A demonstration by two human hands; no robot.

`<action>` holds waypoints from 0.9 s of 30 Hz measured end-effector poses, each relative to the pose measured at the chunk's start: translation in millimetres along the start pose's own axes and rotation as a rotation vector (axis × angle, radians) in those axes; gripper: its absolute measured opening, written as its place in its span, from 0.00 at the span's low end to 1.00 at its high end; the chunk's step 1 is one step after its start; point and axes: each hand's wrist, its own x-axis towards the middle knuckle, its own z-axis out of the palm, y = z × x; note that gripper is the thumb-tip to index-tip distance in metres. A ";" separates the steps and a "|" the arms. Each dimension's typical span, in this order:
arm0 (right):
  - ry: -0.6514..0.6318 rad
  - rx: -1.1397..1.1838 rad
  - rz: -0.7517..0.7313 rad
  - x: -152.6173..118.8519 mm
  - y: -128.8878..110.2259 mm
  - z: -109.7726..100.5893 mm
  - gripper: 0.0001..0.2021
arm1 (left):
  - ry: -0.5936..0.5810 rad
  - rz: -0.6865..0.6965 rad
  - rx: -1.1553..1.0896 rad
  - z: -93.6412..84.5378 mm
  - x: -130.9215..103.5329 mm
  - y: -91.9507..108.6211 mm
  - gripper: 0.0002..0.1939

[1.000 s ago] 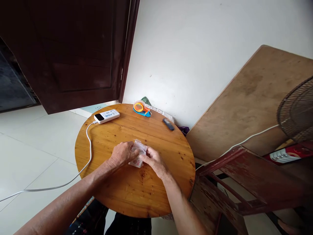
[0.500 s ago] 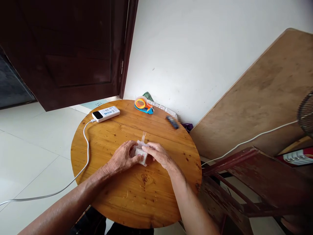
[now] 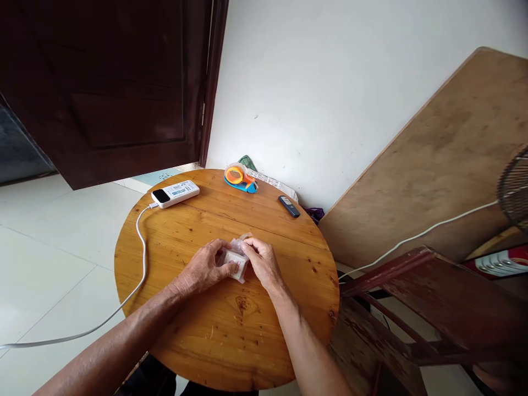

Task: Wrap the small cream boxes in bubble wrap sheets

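A small white box (image 3: 234, 260) in crinkled clear plastic wrap (image 3: 237, 245) rests on the round wooden table, with faint red marks on its top. My left hand (image 3: 208, 265) grips it from the left, thumb on the near side and fingers at the far side. At the far right corner my right hand (image 3: 264, 262) pinches the loose end of the wrap between thumb and forefinger. Its other fingers are partly hidden underneath. Beyond them sits an orange and blue tape dispenser (image 3: 241, 179) with a roll in it.
On the table (image 3: 177, 335) lie a white device (image 3: 175, 193) with a black screen and white cable (image 3: 144, 264), and a small dark handheld object (image 3: 289, 206). A printed strip (image 3: 272, 182) runs along the wall. A wooden board (image 3: 445, 148) and dark red chair (image 3: 396, 286) stand right.
The clear tape strip that stuck out past the box's far side no longer lies flat; my right fingers have moved to the wrap's far corner. My left hand keeps its hold.
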 end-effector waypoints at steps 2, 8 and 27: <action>-0.014 -0.009 0.001 -1.3 -0.6 -1.2 0.12 | -0.011 0.010 -0.015 0.1 0.5 -0.4 0.22; -0.050 0.005 0.050 -1.7 -1.2 -1.9 0.13 | 0.000 0.058 -0.184 8.9 2.0 -13.9 0.32; 0.050 0.113 0.025 -6.0 -13.2 11.5 0.09 | -0.150 0.027 -0.508 9.0 6.0 -21.1 0.50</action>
